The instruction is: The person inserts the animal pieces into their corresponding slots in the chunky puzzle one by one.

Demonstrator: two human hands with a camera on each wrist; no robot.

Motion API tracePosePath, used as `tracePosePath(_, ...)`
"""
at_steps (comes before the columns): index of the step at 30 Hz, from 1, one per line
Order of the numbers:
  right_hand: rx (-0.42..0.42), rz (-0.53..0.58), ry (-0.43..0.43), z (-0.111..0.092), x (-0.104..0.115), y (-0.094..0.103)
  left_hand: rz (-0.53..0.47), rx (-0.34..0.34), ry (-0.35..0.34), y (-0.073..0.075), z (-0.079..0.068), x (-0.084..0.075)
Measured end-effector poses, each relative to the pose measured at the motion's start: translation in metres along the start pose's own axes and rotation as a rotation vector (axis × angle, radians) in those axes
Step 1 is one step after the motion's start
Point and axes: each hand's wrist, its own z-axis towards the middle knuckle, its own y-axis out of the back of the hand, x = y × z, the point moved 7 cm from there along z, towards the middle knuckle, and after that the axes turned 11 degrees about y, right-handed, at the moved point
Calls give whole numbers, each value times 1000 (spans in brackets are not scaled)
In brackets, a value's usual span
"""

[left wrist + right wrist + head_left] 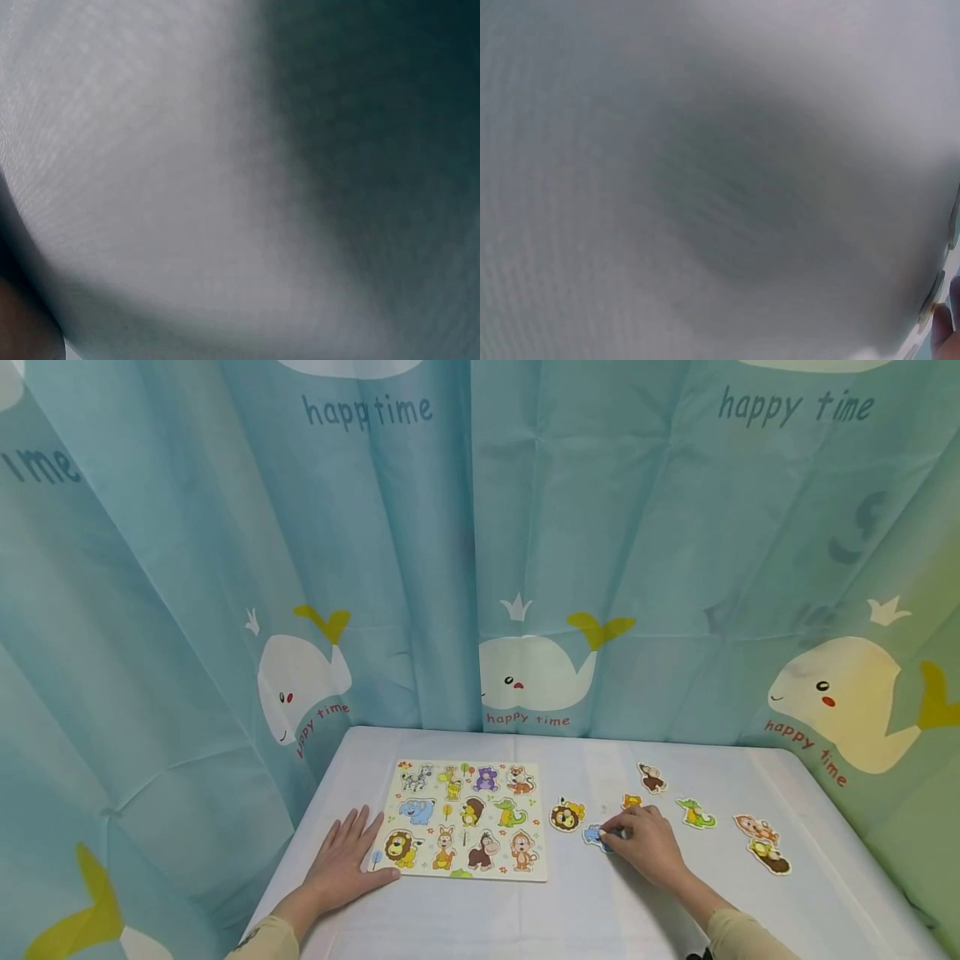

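Observation:
A white puzzle board [480, 839] with printed animals lies on the left part of the table in the head view. Beside its left edge, my left hand [341, 860] rests flat with fingers spread, the thumb at the board's lower left corner. My right hand [647, 843] pinches a blue elephant puzzle piece [593, 836] between thumb and fingers, right of the board. Close by lies a lion piece [567, 816]. An orange piece [632, 800] is partly hidden behind the right hand. In the right wrist view, only fingertips [942, 330] show at the lower right.
Farther right lie a gorilla piece [652, 778], a crocodile piece [697, 814], a monkey piece [756, 828] and a hedgehog piece [770, 857], the last two overlapping. The white table [450, 927] backs onto a blue whale-print curtain [420, 568]. Both wrist views are mostly blurred cloth.

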Motion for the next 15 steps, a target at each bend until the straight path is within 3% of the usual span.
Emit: tracePosePath(15, -78, 1, 72, 16, 21, 8, -12, 10, 2, 0, 0, 0)
